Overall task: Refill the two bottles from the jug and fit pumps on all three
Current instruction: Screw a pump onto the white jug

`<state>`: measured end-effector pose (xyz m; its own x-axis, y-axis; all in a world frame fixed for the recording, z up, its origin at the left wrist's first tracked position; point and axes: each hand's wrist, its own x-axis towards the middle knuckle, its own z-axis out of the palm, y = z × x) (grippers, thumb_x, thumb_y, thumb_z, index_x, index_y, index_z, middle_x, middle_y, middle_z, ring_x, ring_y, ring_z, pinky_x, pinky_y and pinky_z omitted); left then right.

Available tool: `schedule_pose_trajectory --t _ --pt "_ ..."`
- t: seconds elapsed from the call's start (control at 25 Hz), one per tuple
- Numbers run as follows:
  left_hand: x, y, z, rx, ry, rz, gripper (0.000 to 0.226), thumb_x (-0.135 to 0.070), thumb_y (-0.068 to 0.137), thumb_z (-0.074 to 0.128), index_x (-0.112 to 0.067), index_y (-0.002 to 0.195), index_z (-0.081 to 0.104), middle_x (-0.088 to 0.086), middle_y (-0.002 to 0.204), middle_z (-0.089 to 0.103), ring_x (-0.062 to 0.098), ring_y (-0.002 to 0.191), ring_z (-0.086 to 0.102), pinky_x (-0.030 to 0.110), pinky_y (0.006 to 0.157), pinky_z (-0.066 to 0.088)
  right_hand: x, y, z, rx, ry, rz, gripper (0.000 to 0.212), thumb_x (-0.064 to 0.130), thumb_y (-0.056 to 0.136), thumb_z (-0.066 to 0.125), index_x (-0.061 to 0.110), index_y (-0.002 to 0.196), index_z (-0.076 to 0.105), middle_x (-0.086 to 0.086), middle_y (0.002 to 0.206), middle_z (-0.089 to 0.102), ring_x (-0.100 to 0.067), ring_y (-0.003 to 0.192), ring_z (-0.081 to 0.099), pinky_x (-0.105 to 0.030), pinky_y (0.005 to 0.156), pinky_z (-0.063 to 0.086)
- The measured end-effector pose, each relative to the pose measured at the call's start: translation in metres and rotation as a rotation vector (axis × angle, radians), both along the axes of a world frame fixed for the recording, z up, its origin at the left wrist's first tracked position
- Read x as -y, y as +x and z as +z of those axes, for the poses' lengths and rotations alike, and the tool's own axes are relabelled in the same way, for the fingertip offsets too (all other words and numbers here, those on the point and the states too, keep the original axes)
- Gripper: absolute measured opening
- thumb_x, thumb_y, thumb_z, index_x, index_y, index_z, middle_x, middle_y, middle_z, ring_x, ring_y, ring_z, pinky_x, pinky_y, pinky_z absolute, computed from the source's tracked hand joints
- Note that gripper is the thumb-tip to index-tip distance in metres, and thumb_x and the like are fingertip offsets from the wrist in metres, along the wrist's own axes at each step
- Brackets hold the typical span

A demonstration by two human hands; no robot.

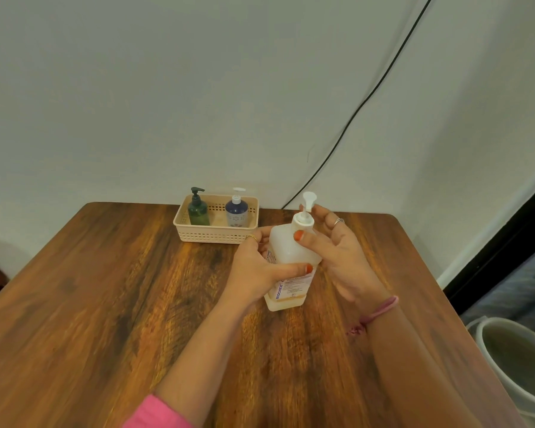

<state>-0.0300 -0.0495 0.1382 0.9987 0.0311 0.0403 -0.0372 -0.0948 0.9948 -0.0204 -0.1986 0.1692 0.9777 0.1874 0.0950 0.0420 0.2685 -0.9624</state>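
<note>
A white translucent jug (291,251) with a printed label stands on the wooden table (105,288), a little pale liquid at its bottom. A white pump (307,211) sits in its neck. My left hand (260,270) grips the jug's body from the left. My right hand (337,251) is at the jug's top right, thumb on the shoulder below the collar, fingers around the pump. A green bottle (198,210) with a dark pump and a blue bottle (236,211) with a white pump stand in a cream basket (210,234) at the table's far edge.
A black cable (368,100) runs down the white wall behind the table. A white bucket (516,359) stands on the floor off the table's right edge.
</note>
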Motion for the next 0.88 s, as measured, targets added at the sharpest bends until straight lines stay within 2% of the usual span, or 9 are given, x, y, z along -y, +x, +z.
schedule_pose_trajectory --t 0.12,0.24,0.32,0.44,0.6,0.68,0.76,0.88 --pt "-0.001 0.000 -0.001 -0.003 -0.014 0.002 0.072 -0.019 0.050 0.094 -0.027 0.111 0.057 -0.006 0.108 0.065 0.005 0.097 0.062 0.014 0.069 0.053 -0.006 0.001 -0.002 -0.003 -0.018 -0.124 0.044 0.008 0.069 0.078 0.007 0.110 0.060 -0.008 0.099 0.074 -0.024 0.092 0.071 -0.036 0.072 0.058" --pt "-0.001 0.000 -0.004 -0.004 -0.009 -0.001 0.074 -0.021 0.049 0.094 -0.026 0.113 0.057 -0.006 0.108 0.065 0.007 0.097 0.064 0.018 0.073 0.055 -0.017 0.001 -0.005 -0.006 -0.053 -0.214 0.052 0.011 0.062 0.084 0.009 0.105 0.054 -0.009 0.097 0.071 -0.021 0.086 0.072 -0.033 0.067 0.057" --pt "-0.002 0.001 -0.005 -0.010 -0.017 -0.002 0.076 -0.021 0.048 0.095 -0.025 0.114 0.057 -0.005 0.109 0.066 0.009 0.099 0.065 0.025 0.078 0.057 -0.015 0.001 -0.003 -0.010 -0.040 -0.107 0.055 0.012 0.066 0.079 0.013 0.114 0.052 -0.003 0.099 0.072 -0.017 0.089 0.071 -0.031 0.069 0.057" --pt "-0.005 0.002 -0.005 -0.018 -0.017 0.000 0.076 -0.022 0.047 0.095 -0.026 0.113 0.058 -0.003 0.109 0.067 0.011 0.100 0.064 0.031 0.081 0.058 -0.008 0.000 0.001 -0.002 -0.031 0.018 0.045 0.007 0.079 0.069 0.012 0.123 0.057 0.000 0.099 0.074 -0.020 0.094 0.070 -0.031 0.073 0.058" --pt "-0.003 0.001 -0.004 -0.006 0.006 -0.006 0.075 -0.022 0.048 0.094 -0.028 0.113 0.057 -0.007 0.108 0.066 0.008 0.099 0.063 0.025 0.078 0.057 -0.016 0.000 -0.004 -0.003 -0.049 -0.177 0.051 0.017 0.062 0.082 0.006 0.107 0.060 -0.010 0.097 0.072 -0.023 0.087 0.071 -0.033 0.067 0.058" --pt "-0.002 0.000 -0.004 -0.002 0.026 -0.003 0.075 -0.023 0.049 0.094 -0.028 0.114 0.057 -0.009 0.108 0.065 0.006 0.098 0.062 0.021 0.075 0.055 -0.017 0.001 -0.005 -0.009 -0.080 -0.179 0.057 0.021 0.059 0.083 0.008 0.109 0.057 -0.009 0.098 0.071 -0.019 0.086 0.071 -0.031 0.067 0.057" --pt "-0.003 0.000 -0.003 -0.003 0.023 -0.006 0.075 -0.023 0.049 0.094 -0.027 0.115 0.057 -0.008 0.108 0.065 0.006 0.098 0.062 0.019 0.073 0.054 -0.011 0.000 -0.003 -0.029 -0.067 -0.059 0.056 0.018 0.068 0.077 0.012 0.119 0.055 -0.001 0.097 0.073 -0.017 0.089 0.071 -0.031 0.070 0.058" --pt "-0.003 0.001 -0.004 -0.020 0.010 -0.014 0.076 -0.023 0.048 0.095 -0.027 0.114 0.057 -0.005 0.110 0.066 0.010 0.100 0.063 0.029 0.081 0.057 -0.002 0.001 -0.003 -0.023 -0.062 0.038 0.045 0.008 0.083 0.067 0.013 0.126 0.057 -0.003 0.105 0.072 -0.023 0.098 0.069 -0.032 0.075 0.058"
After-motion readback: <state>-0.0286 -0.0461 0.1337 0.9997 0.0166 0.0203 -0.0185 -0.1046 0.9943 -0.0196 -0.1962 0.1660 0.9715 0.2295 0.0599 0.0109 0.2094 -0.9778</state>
